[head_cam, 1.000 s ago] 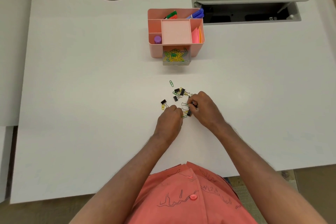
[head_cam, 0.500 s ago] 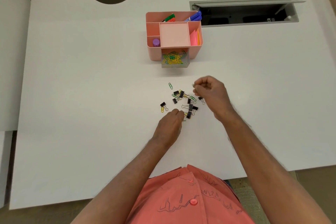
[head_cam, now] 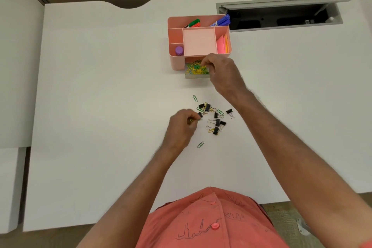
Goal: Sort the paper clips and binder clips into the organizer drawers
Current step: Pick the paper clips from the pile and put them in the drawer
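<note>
Fingers [head_cam: 203, 62] over drawer [head_cam: 196, 75], white desk [head_cam: 100, 86]

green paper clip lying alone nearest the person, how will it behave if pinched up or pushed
The green paper clip is thin bent wire, so probably very light and springy rather than floppy. It lies flat on the smooth white desk, so it would likely slide when pushed and need a fingernail edge to lift. Rolling seems unlikely.

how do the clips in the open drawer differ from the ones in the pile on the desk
The clips in the open drawer are all coloured wire paper clips, yellow and green; the pile on the desk mixes those with black binder clips. The drawer clips sit heaped inside clear walls; the pile lies spread loose on the white desk. The right hand is over the drawer; the left hand is at the pile. Both hold green and yellow paper clips.
</note>
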### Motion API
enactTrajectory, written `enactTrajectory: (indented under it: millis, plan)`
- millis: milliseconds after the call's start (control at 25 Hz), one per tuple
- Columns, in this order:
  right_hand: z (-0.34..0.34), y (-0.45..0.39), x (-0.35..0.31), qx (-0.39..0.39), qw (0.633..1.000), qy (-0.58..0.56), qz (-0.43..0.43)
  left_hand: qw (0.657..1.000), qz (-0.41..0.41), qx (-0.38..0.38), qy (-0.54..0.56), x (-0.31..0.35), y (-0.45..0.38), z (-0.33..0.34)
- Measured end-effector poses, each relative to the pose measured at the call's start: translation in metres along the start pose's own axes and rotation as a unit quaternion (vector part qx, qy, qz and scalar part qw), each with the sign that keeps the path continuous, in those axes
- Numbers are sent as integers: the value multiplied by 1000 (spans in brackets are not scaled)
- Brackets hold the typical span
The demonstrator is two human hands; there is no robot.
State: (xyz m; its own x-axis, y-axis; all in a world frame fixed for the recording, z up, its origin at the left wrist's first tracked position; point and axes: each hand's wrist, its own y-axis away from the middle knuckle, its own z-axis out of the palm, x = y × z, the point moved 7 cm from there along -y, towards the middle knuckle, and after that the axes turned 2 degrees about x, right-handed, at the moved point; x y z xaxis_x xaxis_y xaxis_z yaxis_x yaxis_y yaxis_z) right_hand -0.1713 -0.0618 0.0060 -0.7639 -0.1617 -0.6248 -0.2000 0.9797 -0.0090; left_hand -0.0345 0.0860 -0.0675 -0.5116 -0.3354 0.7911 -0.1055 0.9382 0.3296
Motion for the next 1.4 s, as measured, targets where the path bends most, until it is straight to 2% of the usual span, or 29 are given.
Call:
enactTrajectory:
  millis: [200, 320, 480, 640, 720, 840, 960, 1120, 1280, 1400]
  plan:
    - [-15, 20, 11, 92, 991, -93, 2, 990, 83, 112, 31, 67, -57, -56]
    - [-15, 43, 23, 114, 989, -98, 20, 983, 133, 127, -21, 101, -95, -66]
    - [-9, 69, 45, 100, 988, -104, 61, 979, 148, 99, -94, 113, -118, -54]
    - [-4, 92, 74, 84, 986, -85, 113, 966, 214, 132, -64, 106, -93, -51]
    - [7, 106, 84, 35, 992, -31, 121, 965, 223, 135, -42, 87, -70, -45]
    - [24, 123, 90, -32, 993, 75, 91, 981, 155, 96, -59, 41, -47, -24]
    - [29, 122, 87, -32, 985, 158, 67, 987, 96, 42, -121, 6, -45, -10]
    - [31, 113, 83, -42, 971, 222, 81, 972, 113, -7, -207, 9, -62, -2]
    - [35, 105, 86, -95, 965, 205, 137, 953, 137, -43, -268, 18, -75, 10]
    - [37, 108, 88, -92, 980, 91, 148, 954, 135, -38, -264, 18, -76, 12]
